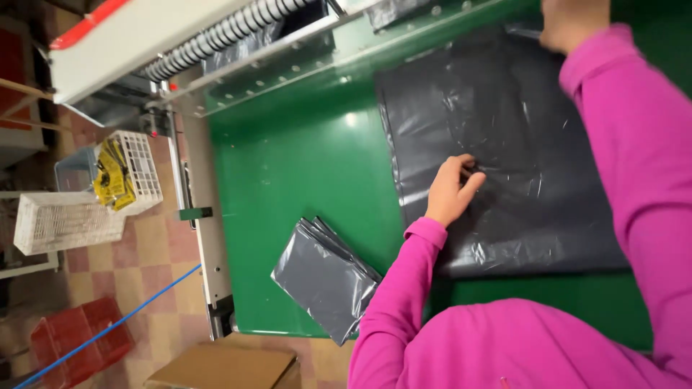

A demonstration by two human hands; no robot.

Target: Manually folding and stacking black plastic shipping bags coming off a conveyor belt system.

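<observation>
A large dark grey plastic bag point(504, 144) lies flat on the green table point(288, 166). My left hand point(450, 191) rests on the bag's near left part, fingers curled and pinching the film. My right hand point(569, 21), in a pink sleeve, reaches to the bag's far edge at the top of the view. That hand is partly cut off by the frame, so its grip is hidden. A stack of folded grey bags point(324, 277) sits by the table's front left corner, apart from both hands.
A white machine with a ribbed black hose point(216, 36) borders the table's far side. On the tiled floor to the left stand two white baskets point(65, 220), one holding yellow packets point(112, 180), a red crate point(76, 338), a cardboard box point(223, 367) and a blue line point(108, 328).
</observation>
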